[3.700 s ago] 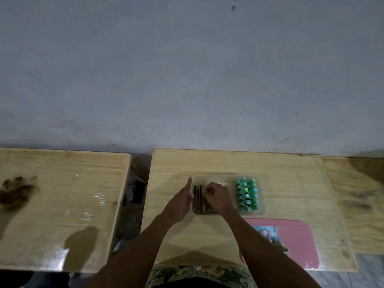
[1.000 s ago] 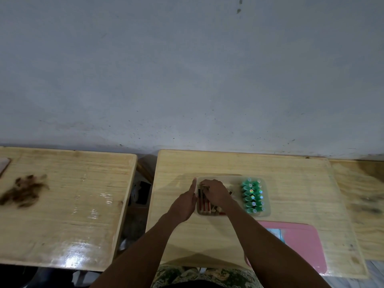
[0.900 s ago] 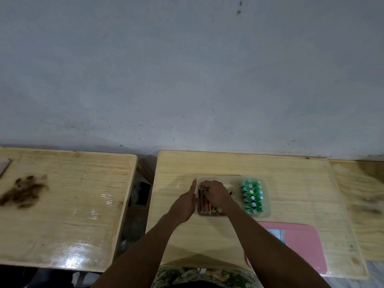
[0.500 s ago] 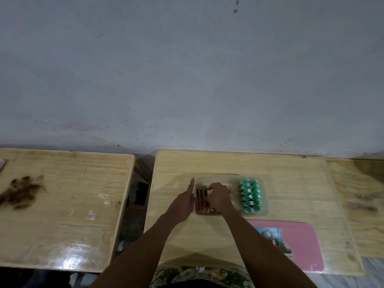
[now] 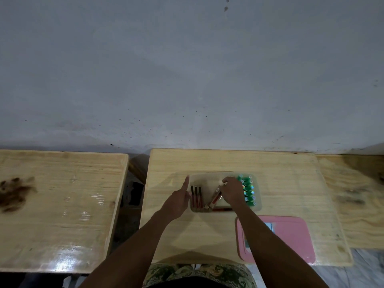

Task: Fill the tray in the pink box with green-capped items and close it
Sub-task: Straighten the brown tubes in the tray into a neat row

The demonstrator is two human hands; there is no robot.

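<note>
A clear tray (image 5: 209, 176) lies in the middle of the centre table. Several green-capped items (image 5: 248, 190) stand packed along its right side. Three dark red tubes (image 5: 195, 196) lie side by side at its left. One more red tube (image 5: 216, 197) lies tilted in the middle, its lower end under my right hand (image 5: 232, 192). That hand's fingers are pinched together just left of the green caps, with the tilted tube in their grip. My left hand (image 5: 178, 201) presses against the tray's left rim, index finger stretched out and the other fingers curled. The pink box (image 5: 291, 235) lies flat at the near right.
A second wooden table (image 5: 62, 204) stands to the left across a dark gap, with a brown clump (image 5: 14, 192) on its left part. A third table (image 5: 357, 196) adjoins on the right. A grey wall rises right behind the tables.
My right hand has moved right and farther back, from the row of red tubes toward the green caps. One red tube now lies tilted in the tray's middle. The left hand has stayed put.
</note>
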